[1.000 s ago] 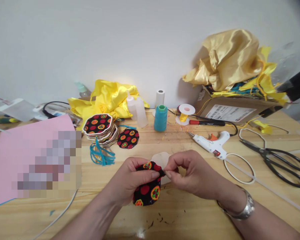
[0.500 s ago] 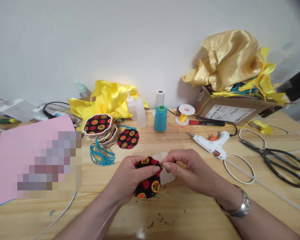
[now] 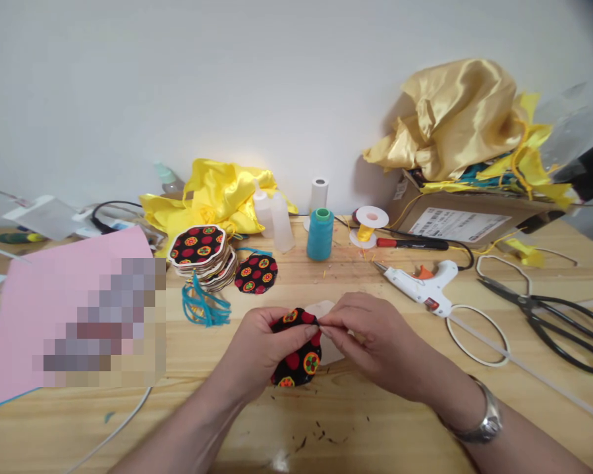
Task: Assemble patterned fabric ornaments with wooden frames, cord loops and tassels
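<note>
A black fabric piece point(image 3: 296, 362) with red dots and bright flower motifs is gripped by my left hand point(image 3: 264, 349), thumb on top. My right hand point(image 3: 360, 332) pinches at the right edge of that same piece, its fingertips meeting my left thumb tip. Whether a needle or thread is between them cannot be made out. Beneath and behind the hands lies a pale scalloped blank point(image 3: 332, 349), partly covered. Farther left are a matching fabric piece point(image 3: 255, 273), flat on the table, and a stack of fabric-faced scalloped pieces point(image 3: 197, 247).
A white glue gun point(image 3: 420, 286), a white ring point(image 3: 477, 334) and black scissors point(image 3: 548, 322) lie on the right. Behind stand a teal thread cone point(image 3: 319, 236), squeeze bottles point(image 3: 282, 224) and a cardboard box point(image 3: 410, 210). Pink paper point(image 3: 79, 263) and teal cords point(image 3: 205, 306) are at left.
My right fingertips have shifted slightly and pinch closer against the fabric's edge. Both hands still hold the piece. The whole view has moved a little.
</note>
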Demonstrator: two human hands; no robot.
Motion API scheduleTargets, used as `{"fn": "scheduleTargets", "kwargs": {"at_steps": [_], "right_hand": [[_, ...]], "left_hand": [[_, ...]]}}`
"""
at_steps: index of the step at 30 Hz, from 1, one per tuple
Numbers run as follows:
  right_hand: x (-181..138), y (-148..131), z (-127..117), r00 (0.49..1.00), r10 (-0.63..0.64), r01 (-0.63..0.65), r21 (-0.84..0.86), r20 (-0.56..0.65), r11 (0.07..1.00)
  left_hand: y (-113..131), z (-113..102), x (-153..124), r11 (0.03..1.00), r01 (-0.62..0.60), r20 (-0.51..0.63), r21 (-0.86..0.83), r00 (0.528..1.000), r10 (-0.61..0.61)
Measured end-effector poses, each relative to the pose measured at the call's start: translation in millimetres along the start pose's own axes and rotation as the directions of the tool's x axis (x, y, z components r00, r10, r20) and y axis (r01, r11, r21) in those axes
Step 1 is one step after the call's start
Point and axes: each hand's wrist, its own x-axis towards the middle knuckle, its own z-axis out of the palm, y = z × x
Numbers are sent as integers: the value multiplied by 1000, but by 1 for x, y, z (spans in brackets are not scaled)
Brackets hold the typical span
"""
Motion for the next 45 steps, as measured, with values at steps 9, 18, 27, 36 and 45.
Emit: {"fn": "scheduleTargets", "kwargs": {"at_steps": [9, 18, 27, 36, 45], "right_hand": [[0, 1, 4, 990, -110, 134, -324, 91, 937], [2, -4, 8, 994, -112, 111, -347, 18, 931], [1, 21, -36, 923, 94, -211, -286, -374, 935], [-4, -38, -15, 889, -123, 54, 165, 441, 985], [-1, -16, -17, 951, 285, -304, 206, 118, 930]], "left_hand": [[1, 4, 1, 996, -63, -6, 61, 998, 63], [5, 7, -1, 980, -140, 39, 140, 990, 136], [1, 7, -7, 998, -58, 124, 18, 991, 55], [5, 6, 1, 933, -56, -7, -357, 998, 57], [-1, 2, -1, 978, -104, 39, -181, 993, 113]]}}
